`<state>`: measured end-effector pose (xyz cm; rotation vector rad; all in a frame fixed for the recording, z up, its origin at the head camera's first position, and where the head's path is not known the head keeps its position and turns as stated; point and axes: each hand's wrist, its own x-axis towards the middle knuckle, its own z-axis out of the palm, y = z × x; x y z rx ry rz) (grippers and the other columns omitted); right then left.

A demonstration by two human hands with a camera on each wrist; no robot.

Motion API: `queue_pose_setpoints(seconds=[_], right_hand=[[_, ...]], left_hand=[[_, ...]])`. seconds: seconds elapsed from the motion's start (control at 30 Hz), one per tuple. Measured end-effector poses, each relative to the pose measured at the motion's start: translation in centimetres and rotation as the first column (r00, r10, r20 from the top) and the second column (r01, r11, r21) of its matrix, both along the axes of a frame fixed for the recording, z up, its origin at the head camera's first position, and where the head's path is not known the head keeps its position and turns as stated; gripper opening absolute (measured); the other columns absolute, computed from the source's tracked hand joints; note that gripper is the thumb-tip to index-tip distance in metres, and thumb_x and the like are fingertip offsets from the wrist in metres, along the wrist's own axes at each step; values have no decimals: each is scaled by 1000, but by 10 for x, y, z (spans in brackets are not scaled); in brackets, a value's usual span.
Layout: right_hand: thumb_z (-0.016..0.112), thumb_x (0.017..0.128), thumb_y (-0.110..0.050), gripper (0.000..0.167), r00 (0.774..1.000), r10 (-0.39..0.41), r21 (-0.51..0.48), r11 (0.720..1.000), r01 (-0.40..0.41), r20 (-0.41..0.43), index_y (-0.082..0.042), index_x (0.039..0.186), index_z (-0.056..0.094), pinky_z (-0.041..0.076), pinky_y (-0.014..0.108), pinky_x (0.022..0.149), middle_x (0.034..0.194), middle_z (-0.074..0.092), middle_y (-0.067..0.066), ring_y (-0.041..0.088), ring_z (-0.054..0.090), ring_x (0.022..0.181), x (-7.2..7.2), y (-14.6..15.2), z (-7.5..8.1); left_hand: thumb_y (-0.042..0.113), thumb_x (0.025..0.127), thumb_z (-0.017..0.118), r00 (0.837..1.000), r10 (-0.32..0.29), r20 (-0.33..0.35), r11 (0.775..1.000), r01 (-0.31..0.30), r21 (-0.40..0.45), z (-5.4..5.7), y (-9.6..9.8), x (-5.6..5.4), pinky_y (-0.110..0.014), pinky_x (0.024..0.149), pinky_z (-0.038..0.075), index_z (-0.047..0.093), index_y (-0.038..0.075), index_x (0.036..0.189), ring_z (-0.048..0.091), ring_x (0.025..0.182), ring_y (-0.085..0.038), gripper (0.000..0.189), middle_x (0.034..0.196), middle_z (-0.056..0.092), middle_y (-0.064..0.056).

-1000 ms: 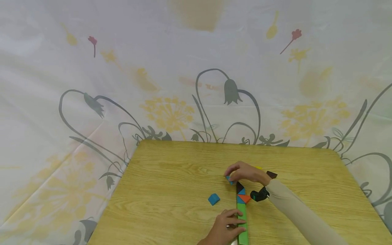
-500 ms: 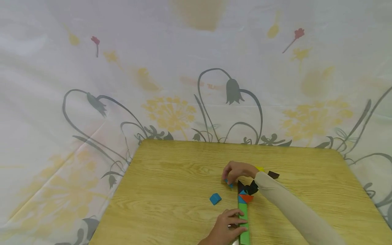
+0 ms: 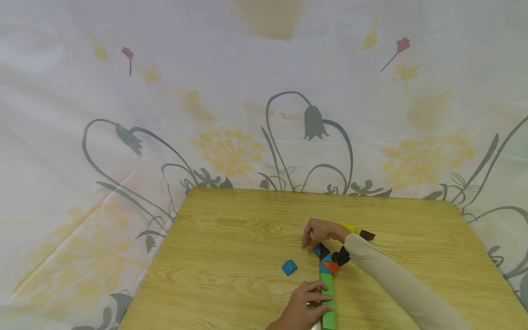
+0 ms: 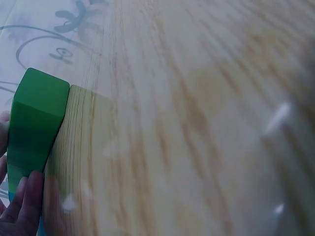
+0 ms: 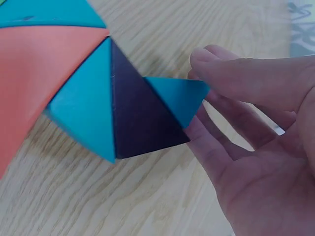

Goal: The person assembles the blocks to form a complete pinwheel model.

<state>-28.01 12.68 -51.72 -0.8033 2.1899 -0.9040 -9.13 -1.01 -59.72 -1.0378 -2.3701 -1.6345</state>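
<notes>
Between the thumb and fingers of my right hand (image 3: 319, 231) is a small blue triangular block (image 5: 179, 96), pinched against the long side of a dark triangular block (image 5: 138, 113). That dark piece adjoins another blue triangle (image 5: 86, 105), which touches an orange block (image 5: 39, 69). Together they form the far end of a row continuing into a long green block (image 3: 328, 320). My left hand (image 3: 301, 306) holds this green block, its fingers lying across the top in the head view. Fingertips (image 4: 32, 191) show against its side in the left wrist view.
A separate blue block (image 3: 289, 267) lies left of the row. Behind the right wrist are a yellow block (image 3: 349, 228), partly hidden, and a dark brown block (image 3: 367, 235). The wooden table (image 3: 222, 238) meets a flower-patterned curtain (image 3: 231, 91) at its back edge.
My right hand has brought the small blue triangle from left of the row to the dark triangle, where it now touches. The left hand stays on the green block.
</notes>
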Motion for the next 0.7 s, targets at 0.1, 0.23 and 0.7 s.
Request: queue_pose_setpoints(seconds=[0.1,0.23,0.7], right_hand=[[69,73,16,17,999,34,-30,999,-34,-8,5,86,73,56,30,64,90,69,13,17,63,72,2,2,0],[68,72,18,19,998,63,-53,997,-64,-24,7,87,72,55,29,61,90,68,16,17,62,71,1,4,0],[73,68,17,23,997,43,10,999,-43,-70,-1,83,74,55,33,65,83,67,9,20,64,80,10,6,-1]], left_hand=[[16,89,66,1000,3,24,1000,-4,6,5,-1,2,-13,70,51,71,1,106,52,95,-9,23,116,60,-8],[10,88,66,999,-9,52,1000,8,20,22,-3,6,-14,70,52,70,-4,105,55,95,-15,22,114,60,-14],[21,90,65,997,5,80,1000,-5,-4,4,-1,1,-12,69,50,72,5,107,51,96,-7,24,118,59,-4]])
